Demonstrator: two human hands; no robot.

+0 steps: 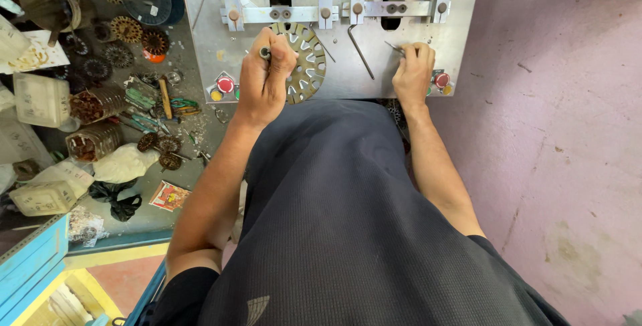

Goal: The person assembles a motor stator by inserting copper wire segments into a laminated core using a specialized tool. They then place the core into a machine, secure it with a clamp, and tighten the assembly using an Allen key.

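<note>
1. Nearest: the person's dark shirt (348, 232) fills the lower view; both forearms reach away to a metal desk (207, 52) at the far edge.
2. Left hand (266, 75): curled into a fist around a thin dark-tipped tool (265, 52), the tip poking up between thumb and forefinger. The hand rests on the near-left part of a slotted metal disc (306, 65).
3. Disc: lies flat on the desk, centre-left, just beyond the shirt, between the two red push buttons (225, 85). It looks like stamped sheet steel, a ring of teeth and slots. Judged stiff, fairly light for its spread, with thin edges and possibly sharp teeth. Best hold is likely at the outer rim or through the slots, flat, not by one tooth, which might bend.
4. Right hand (413, 72): fingers pressed together and bent, pinching a thin metal rod (394, 48) that points far-left. It sits just beside the right red button (441, 80). The rod looks rigid, slim, easy to let slip.
5. Between the hands, a bent hex key (360, 48) lies loose on the desk.
6. Farther left: a cluttered surface with more toothed discs (126, 30), copper-wound coils (93, 105) and pliers (180, 105).
</note>
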